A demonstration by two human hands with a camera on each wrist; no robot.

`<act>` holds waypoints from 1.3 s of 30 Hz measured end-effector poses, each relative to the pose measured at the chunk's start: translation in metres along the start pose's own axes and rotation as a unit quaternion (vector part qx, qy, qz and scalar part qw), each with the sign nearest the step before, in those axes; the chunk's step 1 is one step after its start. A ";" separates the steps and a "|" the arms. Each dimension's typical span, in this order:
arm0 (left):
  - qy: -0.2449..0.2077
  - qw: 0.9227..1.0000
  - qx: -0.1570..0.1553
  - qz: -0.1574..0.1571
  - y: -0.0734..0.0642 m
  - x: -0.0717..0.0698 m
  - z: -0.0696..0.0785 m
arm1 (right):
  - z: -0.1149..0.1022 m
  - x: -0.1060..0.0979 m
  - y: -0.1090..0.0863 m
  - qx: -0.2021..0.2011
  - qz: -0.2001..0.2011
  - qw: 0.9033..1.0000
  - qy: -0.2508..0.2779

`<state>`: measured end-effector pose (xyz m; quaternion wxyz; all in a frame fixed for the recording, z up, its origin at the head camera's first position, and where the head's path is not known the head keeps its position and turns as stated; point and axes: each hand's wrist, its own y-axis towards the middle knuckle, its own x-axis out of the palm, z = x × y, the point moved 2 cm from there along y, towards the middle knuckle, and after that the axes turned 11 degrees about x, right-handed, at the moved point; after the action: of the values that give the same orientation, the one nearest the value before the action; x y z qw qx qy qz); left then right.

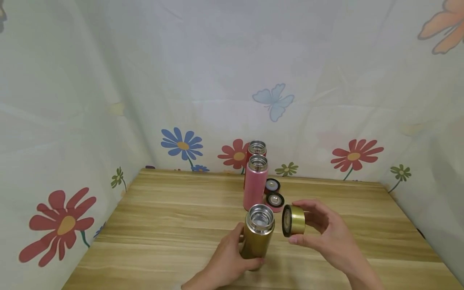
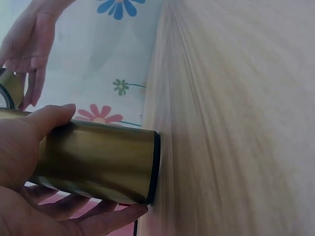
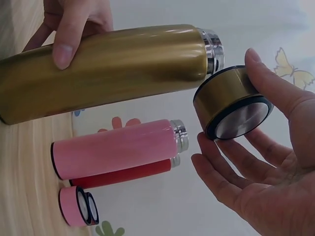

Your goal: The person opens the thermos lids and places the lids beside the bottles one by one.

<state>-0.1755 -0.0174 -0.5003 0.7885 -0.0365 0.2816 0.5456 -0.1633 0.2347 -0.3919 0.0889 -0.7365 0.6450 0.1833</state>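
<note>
A gold thermos bottle (image 1: 255, 246) stands lidless at the front, its steel mouth facing up. My left hand (image 1: 229, 258) grips its body from the left, thumb on the near side. To the right of the mouth, my right hand (image 1: 331, 237) pinches the gold lid (image 1: 299, 220) between thumb and fingers. The lid is turned on its side, its dark-rimmed underside facing the bottle. In the right wrist view the lid (image 3: 227, 93) is close beside the steel neck (image 3: 212, 51); whether they touch is unclear there, but the head view shows a gap.
Behind the gold bottle stands a pink bottle (image 1: 255, 187), partly covering a red bottle (image 3: 130, 173); both are lidless. A pink lid (image 1: 275, 208) and a darker lid (image 1: 272, 185) lie underside up to their right. A flowered cloth (image 1: 217, 80) rises around the wooden table (image 1: 174, 217).
</note>
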 end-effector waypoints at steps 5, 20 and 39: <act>0.007 1.000 -0.001 0.002 -0.001 0.000 0.001 | 0.007 -0.001 0.000 0.028 -0.002 1.000 -0.007; 0.010 1.000 -0.006 0.011 -0.003 0.001 0.001 | 0.037 0.008 0.003 0.062 -0.054 0.997 -0.003; 0.026 0.999 0.010 0.019 -0.004 0.002 0.001 | 0.067 0.024 0.006 0.035 -0.111 0.993 0.009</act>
<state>-0.1714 -0.0172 -0.5012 0.7705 -0.0373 0.3086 0.5565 -0.1777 0.2362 -0.4623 0.1290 -0.8014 0.5663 0.1431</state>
